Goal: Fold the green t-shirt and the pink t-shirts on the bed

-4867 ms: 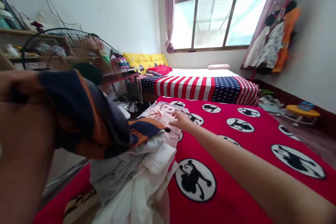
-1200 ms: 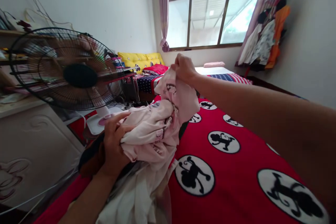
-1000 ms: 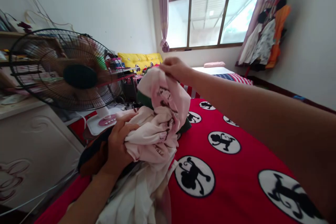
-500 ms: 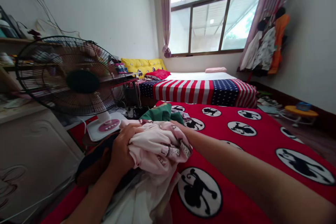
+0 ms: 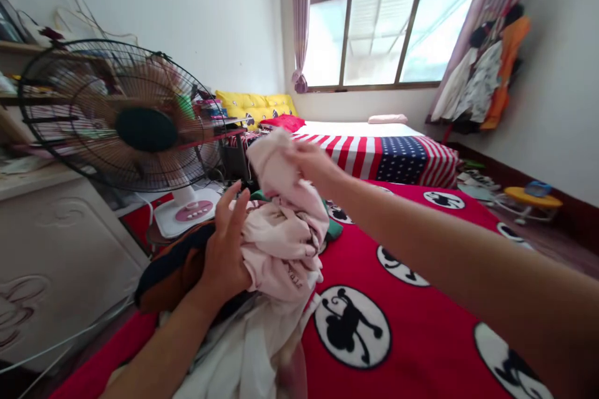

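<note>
A pale pink garment with dark print (image 5: 285, 224) lies bunched on a pile of clothes at the near left of the red bed cover. My right hand (image 5: 309, 159), slightly blurred, grips a fold of it and holds that part raised above the pile. Against the garment's left side rests my left hand (image 5: 227, 249), its fingers spread and pointing up. Below are a white cloth (image 5: 243, 355) and a navy and brown garment (image 5: 173, 274). Some green cloth (image 5: 334, 230) shows behind and to the right of the pink one.
A large standing fan (image 5: 147, 129) is at the left, beside a white cabinet (image 5: 60, 262). The red monkey-print cover (image 5: 421, 336) spreads to the right. Farther back stands another bed with a striped, starred cover (image 5: 402, 159). A yellow stool (image 5: 533, 198) is at the far right.
My right hand has risen from behind the pile, lifting a fold of the pink garment. My left hand's fingers have come off the cloth and spread. The view has shifted slightly.
</note>
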Demonstrator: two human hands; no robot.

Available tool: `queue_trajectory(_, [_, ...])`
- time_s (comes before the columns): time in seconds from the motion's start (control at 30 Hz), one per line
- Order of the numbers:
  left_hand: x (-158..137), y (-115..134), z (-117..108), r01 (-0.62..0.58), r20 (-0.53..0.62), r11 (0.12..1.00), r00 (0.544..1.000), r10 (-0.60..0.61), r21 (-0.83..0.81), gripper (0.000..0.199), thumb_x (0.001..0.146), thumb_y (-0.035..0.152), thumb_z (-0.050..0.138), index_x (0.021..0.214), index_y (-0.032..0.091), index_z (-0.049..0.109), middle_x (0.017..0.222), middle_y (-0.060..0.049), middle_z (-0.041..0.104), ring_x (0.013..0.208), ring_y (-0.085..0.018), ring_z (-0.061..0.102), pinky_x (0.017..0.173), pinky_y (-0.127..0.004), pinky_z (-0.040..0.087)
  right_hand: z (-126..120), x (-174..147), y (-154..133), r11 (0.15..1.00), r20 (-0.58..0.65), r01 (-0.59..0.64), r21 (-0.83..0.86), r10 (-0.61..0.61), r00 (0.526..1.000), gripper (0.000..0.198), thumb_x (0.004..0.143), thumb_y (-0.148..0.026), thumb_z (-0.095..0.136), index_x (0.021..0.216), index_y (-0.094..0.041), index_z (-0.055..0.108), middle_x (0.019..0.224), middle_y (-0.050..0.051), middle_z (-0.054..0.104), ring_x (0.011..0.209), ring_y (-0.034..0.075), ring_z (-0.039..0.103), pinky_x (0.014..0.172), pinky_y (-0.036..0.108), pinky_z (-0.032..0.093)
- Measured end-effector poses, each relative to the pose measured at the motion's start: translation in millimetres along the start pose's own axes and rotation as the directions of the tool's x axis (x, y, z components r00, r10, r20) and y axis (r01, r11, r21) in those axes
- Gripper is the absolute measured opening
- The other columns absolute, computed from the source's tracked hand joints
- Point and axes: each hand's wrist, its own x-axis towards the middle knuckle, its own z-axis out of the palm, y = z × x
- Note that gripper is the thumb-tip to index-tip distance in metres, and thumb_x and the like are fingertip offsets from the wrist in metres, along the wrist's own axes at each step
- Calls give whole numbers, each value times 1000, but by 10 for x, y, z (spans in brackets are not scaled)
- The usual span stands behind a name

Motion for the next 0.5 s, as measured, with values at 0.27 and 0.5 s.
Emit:
queue_trajectory(0.27, [7, 26, 45, 107, 42, 993, 994, -105, -43, 38, 73, 15, 56, 110, 19, 62, 107, -7, 61, 102, -24, 60, 90, -34, 48, -42, 20, 772, 850, -17, -192, -490, 211, 977, 32, 96, -38, 45, 101, -17, 69, 106, 8, 71, 89, 17, 68, 70, 24, 52])
queue_trajectory(0.5, [-12, 3, 55, 111, 40, 992, 993, -108, -64, 36, 72, 16, 55, 108, 17, 62, 106, -7, 59, 100, -24, 58, 88, -34, 47, 23, -274, 1416, 497, -166, -398, -771, 448, 879, 24, 93, -34, 59, 110, -18, 63, 111, 6, 65, 96, 18, 64, 82, 37, 55])
